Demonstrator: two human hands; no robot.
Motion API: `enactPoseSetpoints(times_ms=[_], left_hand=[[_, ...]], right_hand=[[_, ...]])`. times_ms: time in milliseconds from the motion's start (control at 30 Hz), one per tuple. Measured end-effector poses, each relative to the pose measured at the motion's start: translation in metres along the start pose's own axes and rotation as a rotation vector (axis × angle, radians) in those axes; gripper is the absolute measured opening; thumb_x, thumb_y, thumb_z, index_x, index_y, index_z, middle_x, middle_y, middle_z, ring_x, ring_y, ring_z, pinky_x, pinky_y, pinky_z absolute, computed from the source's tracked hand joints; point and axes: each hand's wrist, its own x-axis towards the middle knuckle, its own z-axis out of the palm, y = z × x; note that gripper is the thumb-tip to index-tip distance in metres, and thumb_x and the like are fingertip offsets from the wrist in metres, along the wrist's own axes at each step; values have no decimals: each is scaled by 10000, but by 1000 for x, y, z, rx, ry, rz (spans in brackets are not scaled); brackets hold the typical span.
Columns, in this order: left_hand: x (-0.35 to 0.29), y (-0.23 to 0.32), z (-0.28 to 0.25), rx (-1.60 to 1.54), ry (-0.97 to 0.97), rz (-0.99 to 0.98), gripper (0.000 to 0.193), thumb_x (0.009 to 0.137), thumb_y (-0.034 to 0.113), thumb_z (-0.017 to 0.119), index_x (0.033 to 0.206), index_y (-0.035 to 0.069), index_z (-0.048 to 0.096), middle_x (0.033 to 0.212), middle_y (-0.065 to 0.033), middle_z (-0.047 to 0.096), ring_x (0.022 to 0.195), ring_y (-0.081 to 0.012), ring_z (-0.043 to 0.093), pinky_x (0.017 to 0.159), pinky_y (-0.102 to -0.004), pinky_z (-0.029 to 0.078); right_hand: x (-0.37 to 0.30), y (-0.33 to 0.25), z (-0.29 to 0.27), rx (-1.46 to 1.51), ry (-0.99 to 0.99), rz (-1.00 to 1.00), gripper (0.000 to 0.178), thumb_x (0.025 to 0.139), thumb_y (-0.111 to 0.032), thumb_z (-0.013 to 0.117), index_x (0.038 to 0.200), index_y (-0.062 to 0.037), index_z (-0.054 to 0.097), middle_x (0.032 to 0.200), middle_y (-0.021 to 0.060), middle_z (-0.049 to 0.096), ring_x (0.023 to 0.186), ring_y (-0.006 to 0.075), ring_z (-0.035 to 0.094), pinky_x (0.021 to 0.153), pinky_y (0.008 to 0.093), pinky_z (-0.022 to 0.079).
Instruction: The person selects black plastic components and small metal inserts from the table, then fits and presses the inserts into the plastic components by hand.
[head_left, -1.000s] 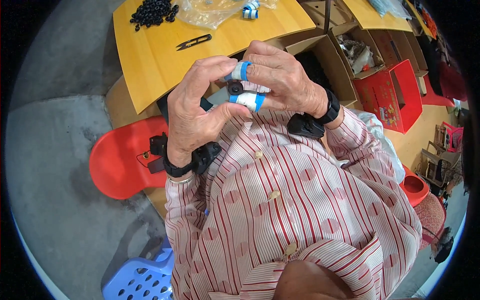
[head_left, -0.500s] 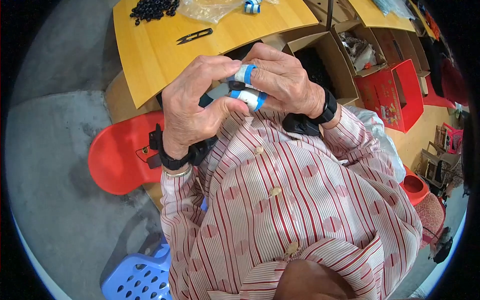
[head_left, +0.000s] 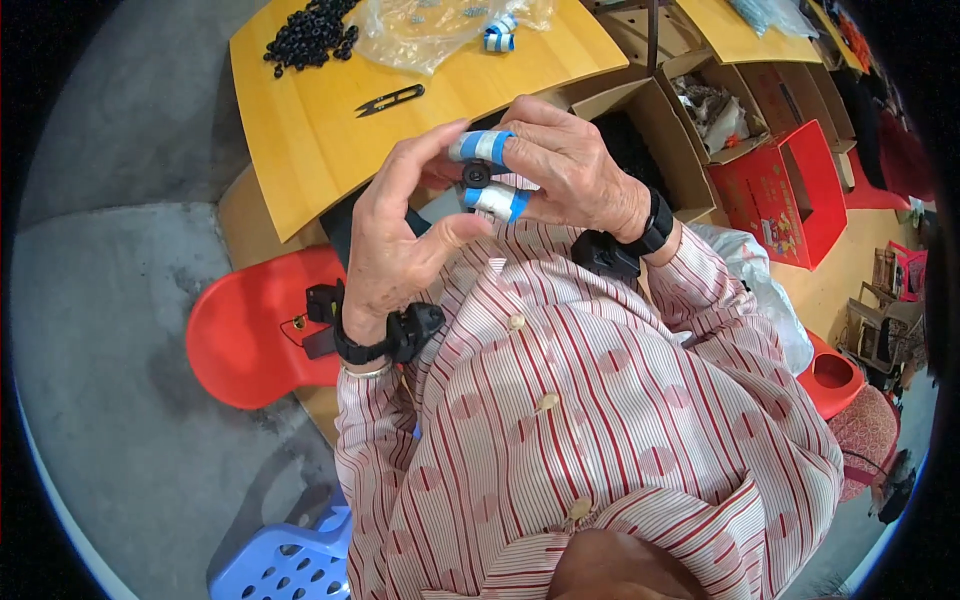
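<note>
I find moderately bright, even indoor light. Glare spots the clear plastic bag (head_left: 410,40) on the bench (head_left: 300,150); soft shadow darkens the floor (head_left: 110,330) beside the blue seat (head_left: 300,536). Fisheye distortion bows the bench edge; corners are black.

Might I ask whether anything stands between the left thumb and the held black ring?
Yes: in this view, the lower blue-and-white wrap lies between the left thumb and the held black ring.

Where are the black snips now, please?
In the head view, the snips lie left of centre on the yellow table, between the plastic bag and left hand.
</note>
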Motion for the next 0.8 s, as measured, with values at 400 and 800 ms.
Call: enactPoseSetpoints(times_ms=[400,800], left_hand=[[-21,-23,3,-55,-58,-221,447,747,122,706,1154,13,556,1029,-81,589,848,-151,572,776,-267,462],[-25,-29,-7,91,-110,-206,370,744,96,696,1090,22,589,941,-84,608,792,-168,580,716,-274,467]], right_hand=[[-9,-3,-8,-108,44,82,402,662,-196,760,1009,-39,631,711,59,587,659,220,565,577,300,479],[-23,25,-19,-157,54,173,362,642,-115,764,974,-42,641,693,43,571,615,196,533,544,290,456]])
